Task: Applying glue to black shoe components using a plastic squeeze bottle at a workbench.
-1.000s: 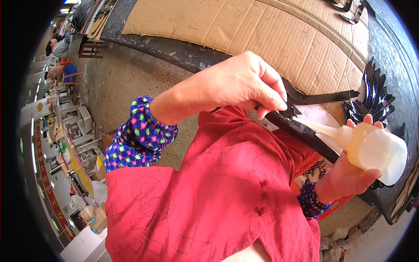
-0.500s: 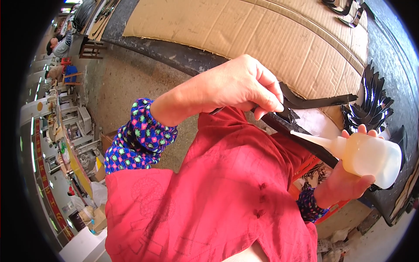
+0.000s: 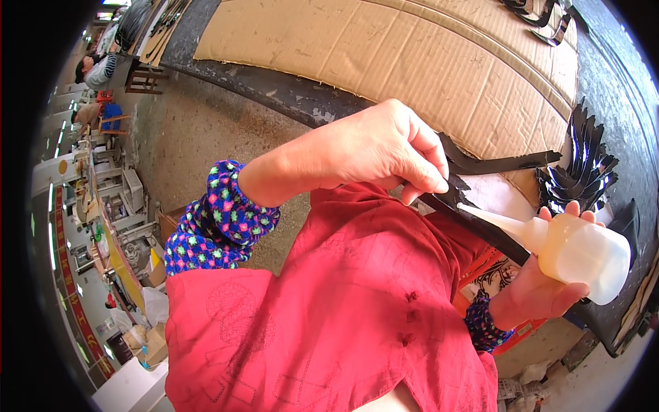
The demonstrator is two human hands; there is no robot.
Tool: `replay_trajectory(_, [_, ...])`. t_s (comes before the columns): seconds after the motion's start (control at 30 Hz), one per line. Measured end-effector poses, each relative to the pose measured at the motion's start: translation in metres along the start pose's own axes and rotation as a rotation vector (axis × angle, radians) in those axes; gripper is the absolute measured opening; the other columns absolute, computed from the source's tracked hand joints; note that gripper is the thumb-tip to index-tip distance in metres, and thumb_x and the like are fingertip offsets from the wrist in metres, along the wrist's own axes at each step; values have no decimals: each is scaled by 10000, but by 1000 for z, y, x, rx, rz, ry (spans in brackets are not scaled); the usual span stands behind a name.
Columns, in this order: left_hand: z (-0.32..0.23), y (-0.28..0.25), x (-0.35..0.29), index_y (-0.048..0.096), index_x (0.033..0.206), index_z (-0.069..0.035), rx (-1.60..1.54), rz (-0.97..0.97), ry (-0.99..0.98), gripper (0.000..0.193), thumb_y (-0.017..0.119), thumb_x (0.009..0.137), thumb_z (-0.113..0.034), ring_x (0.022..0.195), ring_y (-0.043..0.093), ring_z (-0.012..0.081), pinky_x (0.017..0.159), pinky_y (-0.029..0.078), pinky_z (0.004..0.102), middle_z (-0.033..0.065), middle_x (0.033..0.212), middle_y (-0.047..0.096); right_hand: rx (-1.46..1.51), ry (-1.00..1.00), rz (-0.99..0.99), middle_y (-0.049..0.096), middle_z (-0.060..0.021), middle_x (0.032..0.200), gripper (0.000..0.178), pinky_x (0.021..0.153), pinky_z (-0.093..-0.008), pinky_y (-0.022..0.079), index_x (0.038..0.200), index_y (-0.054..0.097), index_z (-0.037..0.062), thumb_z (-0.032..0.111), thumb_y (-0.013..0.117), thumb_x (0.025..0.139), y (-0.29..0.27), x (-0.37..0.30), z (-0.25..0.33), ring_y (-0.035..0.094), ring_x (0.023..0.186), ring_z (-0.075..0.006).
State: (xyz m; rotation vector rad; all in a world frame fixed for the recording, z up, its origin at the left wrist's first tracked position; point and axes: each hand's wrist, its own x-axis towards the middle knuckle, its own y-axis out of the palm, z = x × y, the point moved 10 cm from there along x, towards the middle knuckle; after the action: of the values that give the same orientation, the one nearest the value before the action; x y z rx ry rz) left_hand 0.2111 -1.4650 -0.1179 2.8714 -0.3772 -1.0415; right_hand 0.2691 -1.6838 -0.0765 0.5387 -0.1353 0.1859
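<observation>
My right hand (image 3: 532, 295) is wrapped round a translucent squeeze bottle (image 3: 590, 257) with pale liquid in it. Its long tapered nozzle (image 3: 498, 221) points left, the tip touching or just above a dark, jagged-edged black strip (image 3: 454, 195) by the table edge. Thumb and fingers of my left hand (image 3: 391, 147) are pinched at that strip's end; the exact grip is partly hidden behind the fingers. Another curved black strip (image 3: 508, 163) lies just beyond, over the cardboard's edge. To its right sits a fan-like bunch of shiny black pieces (image 3: 580, 165).
A cardboard sheet (image 3: 384, 48) covers much of the dark worktable (image 3: 274, 89). More curved black pieces (image 3: 552, 27) lie at its far right. A red crate (image 3: 487, 264) stands below the table edge. Another person (image 3: 96, 69) is far off at the upper left.
My left hand has dipped slightly toward me, its fingertips nearer the nozzle. The bottle has shifted slightly down, and its tip remains at the black strip.
</observation>
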Motion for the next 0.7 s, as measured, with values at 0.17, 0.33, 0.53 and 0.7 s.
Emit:
replay_trajectory(0.17, [-1,4,-2,605,772,4,-88,7,6,114,651,719,-86,487,512,62,436,364,169,15,586,542,17,8,-15,300,-208,1299,800,947,-568,269,1288,204,-16,422,595,744,0,1,-1,259,1216,-408])
replay_trajectory(0.33, [-1,8,-2,607,779,7,-113,31,8,117,650,720,-84,495,520,63,441,369,170,23,606,556,39,-3,-2,299,-210,1299,789,947,-567,268,1289,208,-14,416,592,749,1,1,-1,256,1217,-408])
replay_trajectory(0.53, [0,12,-1,608,785,11,-117,53,4,116,646,726,-81,501,525,65,446,372,168,29,625,567,9,-2,-41,301,-211,1297,791,947,-567,267,1287,216,-10,422,596,745,0,1,-1,257,1218,-404])
replay_trajectory(0.7, [2,13,0,608,788,13,-112,60,17,117,645,727,-80,501,526,67,444,371,167,28,627,566,9,-10,-40,302,-208,1297,792,948,-568,266,1284,219,-11,424,599,742,1,1,-1,256,1217,-406])
